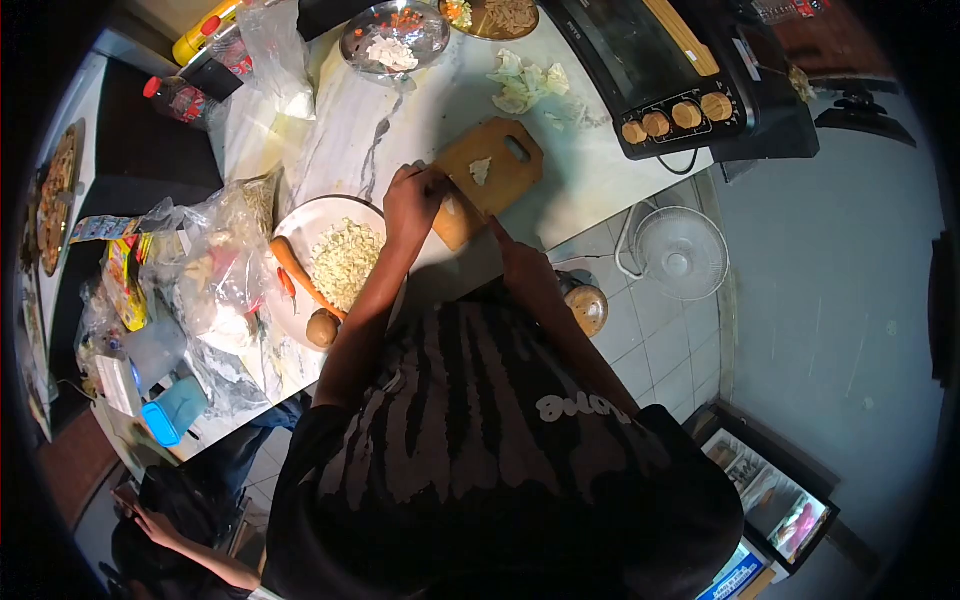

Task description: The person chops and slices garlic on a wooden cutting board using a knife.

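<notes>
A wooden cutting board [515, 180] with a handle slot lies on the counter in front of me. My right hand [525, 272] grips a knife [478, 207], whose thin blade runs across the board toward my left hand. My left hand [410, 205] is at the board's left edge with fingers curled by the blade's far end; what they press or hold is hidden. One pale leafy piece [480, 172] rests beyond the blade, and a small pale piece [449, 205] lies on the near side. Left of my forearm, a white plate [290, 220] bears finely chopped pale bits [345, 262] and a carrot [292, 262].
Pale leaves [525, 82] lie behind the board, near a black toaster oven [680, 75]. A metal plate [420, 55] of cut food stands farther back. Plastic bags [215, 265] crowd the left. A person's hand [160, 528] shows lower left.
</notes>
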Available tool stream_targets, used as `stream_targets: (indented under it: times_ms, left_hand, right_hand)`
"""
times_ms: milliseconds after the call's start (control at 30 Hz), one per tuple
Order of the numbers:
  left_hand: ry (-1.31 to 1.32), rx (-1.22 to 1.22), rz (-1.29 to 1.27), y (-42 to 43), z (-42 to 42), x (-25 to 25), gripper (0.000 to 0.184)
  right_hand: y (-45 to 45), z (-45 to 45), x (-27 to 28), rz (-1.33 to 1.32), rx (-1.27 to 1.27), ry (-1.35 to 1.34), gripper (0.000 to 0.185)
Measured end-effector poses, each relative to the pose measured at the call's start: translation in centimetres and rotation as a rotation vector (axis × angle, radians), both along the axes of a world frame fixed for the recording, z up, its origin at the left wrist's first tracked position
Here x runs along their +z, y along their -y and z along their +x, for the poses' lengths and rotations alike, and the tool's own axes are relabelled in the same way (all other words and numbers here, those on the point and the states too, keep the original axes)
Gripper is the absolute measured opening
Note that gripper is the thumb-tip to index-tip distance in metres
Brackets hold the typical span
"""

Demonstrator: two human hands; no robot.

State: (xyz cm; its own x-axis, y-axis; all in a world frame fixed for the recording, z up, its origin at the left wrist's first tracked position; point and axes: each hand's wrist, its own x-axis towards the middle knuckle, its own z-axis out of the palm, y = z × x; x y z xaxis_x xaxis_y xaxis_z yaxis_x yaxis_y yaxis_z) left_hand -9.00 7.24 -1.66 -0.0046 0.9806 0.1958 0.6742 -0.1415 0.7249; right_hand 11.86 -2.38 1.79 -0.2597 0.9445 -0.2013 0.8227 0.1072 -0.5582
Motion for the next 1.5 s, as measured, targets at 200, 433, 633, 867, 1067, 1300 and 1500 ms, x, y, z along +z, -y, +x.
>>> stream_targets:
  times_ms: [200,433,633,867,1067,1300,1500]
  left_hand:
    - [0.024,-0.002,0.058,0.2,0.0,0.0,0.013]
    - [-0.069,-0.096,0.209,0.7,-0.2,-0.5,0.013]
    - [-0.141,-0.12,0.236,1.4,-0.5,0.1,0.014]
    - [-0.224,-0.087,0.269,2.0,-0.7,0.2,0.014]
    - [-0.035,0.009,0.017,0.8,-0.2,0.9,0.016]
    - [0.041,0.067,-0.068,0.6,-0.1,0.4,0.02]
    - [0.065,0.074,-0.087,0.6,-0.2,0.4,0.018]
  right_hand:
    - [0.8,-0.4,0.3,-0.069,-0.143,-0.134,0.056]
    - [0.8,-0.3,1.1,-0.153,-0.159,-0.241,0.058]
    - [1.1,-0.7,0.6,-0.127,-0.151,-0.31,0.057]
    - [0.9,-0.6,1.2,-0.141,-0.128,-0.251,0.059]
    - [0.6,-0.6,1.5,-0.171,-0.091,-0.056,0.059]
    - [1.1,-1.0,0.4,-0.066,-0.051,0.033,0.067]
    - [0.3,-1.3,1.1,-0.072,-0.085,0.001,0.065]
